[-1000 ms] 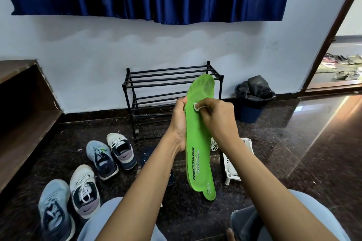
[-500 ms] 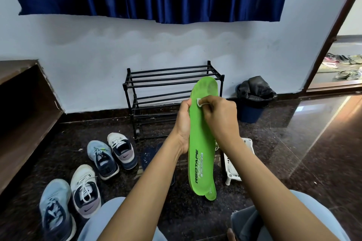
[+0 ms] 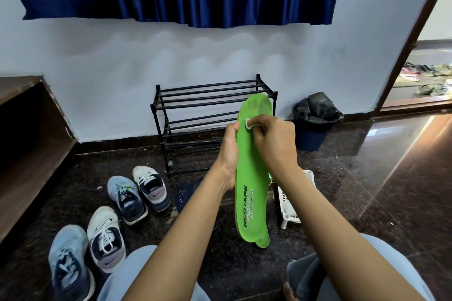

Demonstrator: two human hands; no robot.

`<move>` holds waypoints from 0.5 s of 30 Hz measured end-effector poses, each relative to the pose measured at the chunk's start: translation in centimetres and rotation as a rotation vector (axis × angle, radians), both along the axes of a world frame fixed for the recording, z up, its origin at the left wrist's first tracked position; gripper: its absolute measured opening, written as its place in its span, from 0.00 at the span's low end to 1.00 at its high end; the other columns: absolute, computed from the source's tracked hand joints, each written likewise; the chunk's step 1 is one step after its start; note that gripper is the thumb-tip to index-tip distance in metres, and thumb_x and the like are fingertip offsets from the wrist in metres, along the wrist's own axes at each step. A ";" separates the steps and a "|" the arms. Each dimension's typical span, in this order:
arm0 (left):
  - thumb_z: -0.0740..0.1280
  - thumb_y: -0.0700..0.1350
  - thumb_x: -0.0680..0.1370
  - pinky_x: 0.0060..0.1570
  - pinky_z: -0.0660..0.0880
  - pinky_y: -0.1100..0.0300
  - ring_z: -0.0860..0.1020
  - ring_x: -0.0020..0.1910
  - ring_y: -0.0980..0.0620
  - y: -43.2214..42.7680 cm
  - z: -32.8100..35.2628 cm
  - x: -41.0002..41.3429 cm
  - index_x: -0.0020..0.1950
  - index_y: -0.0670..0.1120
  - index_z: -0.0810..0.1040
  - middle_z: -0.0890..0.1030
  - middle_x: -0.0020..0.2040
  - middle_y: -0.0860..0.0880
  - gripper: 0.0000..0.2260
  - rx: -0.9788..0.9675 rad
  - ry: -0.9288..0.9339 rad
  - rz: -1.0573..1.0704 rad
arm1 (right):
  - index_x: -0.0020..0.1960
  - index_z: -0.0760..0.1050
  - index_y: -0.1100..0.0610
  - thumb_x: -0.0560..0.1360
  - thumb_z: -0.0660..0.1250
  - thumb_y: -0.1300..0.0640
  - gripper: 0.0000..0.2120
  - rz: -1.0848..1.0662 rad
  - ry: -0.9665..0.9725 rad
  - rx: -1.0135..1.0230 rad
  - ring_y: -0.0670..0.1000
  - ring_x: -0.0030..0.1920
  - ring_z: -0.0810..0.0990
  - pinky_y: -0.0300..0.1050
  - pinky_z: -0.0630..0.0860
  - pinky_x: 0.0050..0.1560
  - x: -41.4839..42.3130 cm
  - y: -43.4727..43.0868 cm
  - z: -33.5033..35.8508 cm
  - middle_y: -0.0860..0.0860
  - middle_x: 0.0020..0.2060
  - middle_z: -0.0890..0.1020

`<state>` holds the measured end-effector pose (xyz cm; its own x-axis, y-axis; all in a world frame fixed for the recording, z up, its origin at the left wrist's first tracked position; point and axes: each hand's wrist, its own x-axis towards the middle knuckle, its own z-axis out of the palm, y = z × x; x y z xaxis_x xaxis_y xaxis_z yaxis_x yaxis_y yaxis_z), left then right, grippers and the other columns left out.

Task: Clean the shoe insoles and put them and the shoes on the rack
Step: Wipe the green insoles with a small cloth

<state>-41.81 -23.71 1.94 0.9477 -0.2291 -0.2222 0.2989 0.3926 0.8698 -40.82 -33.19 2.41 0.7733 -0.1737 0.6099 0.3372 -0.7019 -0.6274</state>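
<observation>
moved: white pad [image 3: 249, 123] crept toward insole [image 3: 248, 178] toe | right hand [image 3: 275, 144]: pinching white pad | left hand [image 3: 230, 151]: gripping insole edge | risk: hard scrubbing may flex insole, grip slips, drop to floor [image 3: 367, 190]

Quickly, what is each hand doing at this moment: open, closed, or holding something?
Left hand: grips the green insole by its edge.
Right hand: pinches a small white wipe against the insole.

One view: a wide-angle camera worn on the head, facing forward and down. The left hand [image 3: 229, 154], gripping the green insole [image 3: 247, 178], and the right hand [image 3: 275, 144], pinching a white wipe [image 3: 249, 123] against it, lie near the lens, mid-frame. Beyond the hands: rack [image 3: 200, 102], wall [image 3: 220, 56]. Below them: the person's knees [image 3: 137, 273].
</observation>
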 end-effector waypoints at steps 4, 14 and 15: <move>0.51 0.59 0.80 0.33 0.72 0.61 0.77 0.31 0.48 0.0 -0.2 0.1 0.36 0.46 0.82 0.79 0.32 0.45 0.27 0.020 -0.001 0.004 | 0.42 0.83 0.54 0.71 0.68 0.63 0.07 0.024 0.013 0.008 0.56 0.38 0.82 0.51 0.78 0.45 -0.6 0.4 -0.6 0.52 0.38 0.85; 0.50 0.58 0.81 0.30 0.72 0.64 0.77 0.27 0.49 0.1 -0.1 -0.2 0.38 0.46 0.79 0.79 0.29 0.46 0.25 0.027 0.000 -0.003 | 0.44 0.83 0.54 0.72 0.66 0.63 0.09 -0.004 0.031 0.002 0.56 0.41 0.82 0.48 0.76 0.47 0.0 0.4 -0.2 0.52 0.40 0.85; 0.50 0.58 0.81 0.29 0.72 0.64 0.77 0.26 0.50 0.1 -0.2 -0.2 0.38 0.46 0.79 0.79 0.28 0.46 0.26 0.030 0.003 -0.004 | 0.44 0.83 0.54 0.72 0.66 0.63 0.08 -0.012 0.036 0.021 0.56 0.40 0.82 0.48 0.76 0.47 0.0 0.3 -0.2 0.53 0.40 0.85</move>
